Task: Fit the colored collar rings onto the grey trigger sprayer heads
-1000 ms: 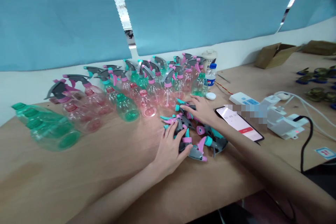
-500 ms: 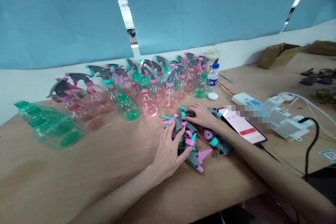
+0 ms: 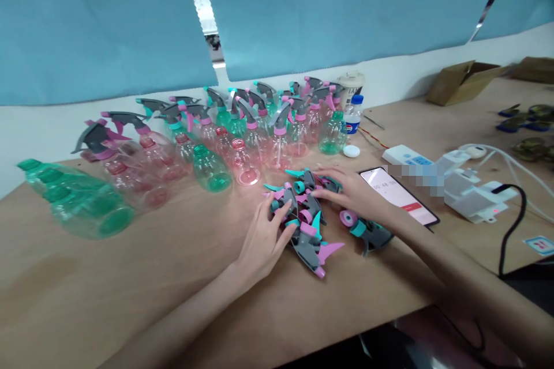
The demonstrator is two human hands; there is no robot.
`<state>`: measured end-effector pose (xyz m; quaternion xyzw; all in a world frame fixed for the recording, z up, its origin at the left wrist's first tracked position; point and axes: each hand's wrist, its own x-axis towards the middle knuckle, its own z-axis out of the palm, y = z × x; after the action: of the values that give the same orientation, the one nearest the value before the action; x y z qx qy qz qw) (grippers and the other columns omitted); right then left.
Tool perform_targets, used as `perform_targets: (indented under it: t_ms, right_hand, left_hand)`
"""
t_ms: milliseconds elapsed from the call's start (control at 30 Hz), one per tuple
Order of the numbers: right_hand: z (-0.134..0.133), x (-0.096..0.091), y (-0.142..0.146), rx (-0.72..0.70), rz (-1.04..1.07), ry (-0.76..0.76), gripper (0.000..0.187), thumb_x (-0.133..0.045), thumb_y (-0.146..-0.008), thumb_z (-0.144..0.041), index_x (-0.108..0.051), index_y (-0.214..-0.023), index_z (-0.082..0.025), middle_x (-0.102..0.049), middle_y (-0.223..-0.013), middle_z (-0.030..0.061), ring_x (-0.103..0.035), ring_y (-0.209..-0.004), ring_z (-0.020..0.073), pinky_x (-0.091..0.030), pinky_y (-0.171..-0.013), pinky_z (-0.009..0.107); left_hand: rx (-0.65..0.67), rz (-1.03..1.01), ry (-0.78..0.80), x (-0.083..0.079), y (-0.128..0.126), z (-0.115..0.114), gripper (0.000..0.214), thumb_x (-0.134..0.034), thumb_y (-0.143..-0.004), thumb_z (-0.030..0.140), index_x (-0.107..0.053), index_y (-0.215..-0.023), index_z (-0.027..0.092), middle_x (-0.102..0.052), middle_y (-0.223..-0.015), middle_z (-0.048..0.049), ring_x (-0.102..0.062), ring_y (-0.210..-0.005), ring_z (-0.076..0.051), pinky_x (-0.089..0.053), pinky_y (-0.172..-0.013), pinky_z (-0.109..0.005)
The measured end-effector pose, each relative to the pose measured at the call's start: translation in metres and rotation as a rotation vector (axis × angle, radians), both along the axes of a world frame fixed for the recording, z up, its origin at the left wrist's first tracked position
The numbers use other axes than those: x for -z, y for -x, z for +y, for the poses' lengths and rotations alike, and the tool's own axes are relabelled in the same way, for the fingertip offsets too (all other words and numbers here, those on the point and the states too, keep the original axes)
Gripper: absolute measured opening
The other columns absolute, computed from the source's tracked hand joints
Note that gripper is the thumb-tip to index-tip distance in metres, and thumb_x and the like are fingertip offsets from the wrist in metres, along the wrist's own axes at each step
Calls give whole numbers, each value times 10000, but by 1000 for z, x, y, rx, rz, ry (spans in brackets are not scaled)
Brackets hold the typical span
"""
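A pile of loose trigger spray heads in grey, pink and turquoise (image 3: 308, 251) lies on the table in front of me. My left hand (image 3: 263, 241) rests against the pile's left side, its fingers spread over a grey and pink spray head (image 3: 291, 199). Over the pile's right side is my right hand (image 3: 352, 191), fingers apart and touching a grey spray head (image 3: 331, 184) partly hidden beneath it. A turquoise-collared spray head (image 3: 306, 180) shows between the hands. Under my right forearm lie more spray heads (image 3: 374, 236).
Behind stand several pink and green bottles with spray heads fitted (image 3: 280, 141). Open green bottles (image 3: 212, 170) and pink bottles (image 3: 244, 164) stand in front. On the right are a phone (image 3: 400, 196), a white power strip (image 3: 470, 196), a Pepsi bottle (image 3: 352, 118) and a cardboard box (image 3: 463, 83).
My right hand has shifted to the right, uncovering the turquoise-collared spray head. My left hand has slid slightly left, and the pile has moved a little with it.
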<state>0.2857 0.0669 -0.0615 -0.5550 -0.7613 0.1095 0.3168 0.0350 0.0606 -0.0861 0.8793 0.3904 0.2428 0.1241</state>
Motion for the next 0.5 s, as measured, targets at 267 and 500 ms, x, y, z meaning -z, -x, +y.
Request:
perform_targets:
  t_ms: [267, 500]
  right_hand:
    - [-100, 45, -7, 149, -264, 36, 859, -541, -780, -625, -187, -1478, -270, -275, -1514, 134, -282, -1373, 354, -361, -1030, 576]
    - [-79, 48, 26, 65, -160, 59, 723, -448, -880, -529, -134, -1484, -284, -146, -1560, 98, -115, -1429, 303, -249, -1096, 575]
  left_hand:
    - [-15, -6, -100, -1, -18, 3, 403, -433, -944, 357, -451, -1314, 198, -295, -1440, -158, -281, -1337, -337, -312, -1054, -569]
    - [215, 19, -148, -7, -3, -26, 520, -571, -858, 400, -460, -1308, 164, -331, -1421, -189, -329, -1306, -344, -362, -1026, -522]
